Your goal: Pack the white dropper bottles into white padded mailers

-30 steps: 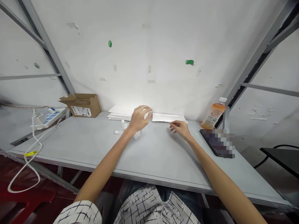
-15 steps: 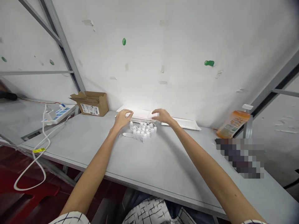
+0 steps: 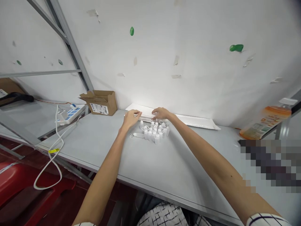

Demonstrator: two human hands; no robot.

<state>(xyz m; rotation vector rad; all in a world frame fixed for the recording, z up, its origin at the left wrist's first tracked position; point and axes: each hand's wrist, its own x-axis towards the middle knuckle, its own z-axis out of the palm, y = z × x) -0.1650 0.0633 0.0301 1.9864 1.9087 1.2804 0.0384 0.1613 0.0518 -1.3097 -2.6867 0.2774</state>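
Both arms reach over the grey table to a stack of flat white packets lying against the wall. My left hand is at the stack's left part, its thumb and fingers curved with a gap between them. Over the right part of the stack is my right hand, fingers bent and apart. Whether either hand touches the packets cannot be made out. Just in front of the hands stands a cluster of several small white bottles with loops. A flat white strip lies at its left.
An open cardboard box stands at the back left, beside a power strip with a white cable. Another white packet lies by the wall. An orange-labelled bottle and a blurred-out dark item are at right.
The camera view has turned, so most things appear shifted, the bottle rightward. My right hand's fingers have come lower and nearer the stack and the small bottles.
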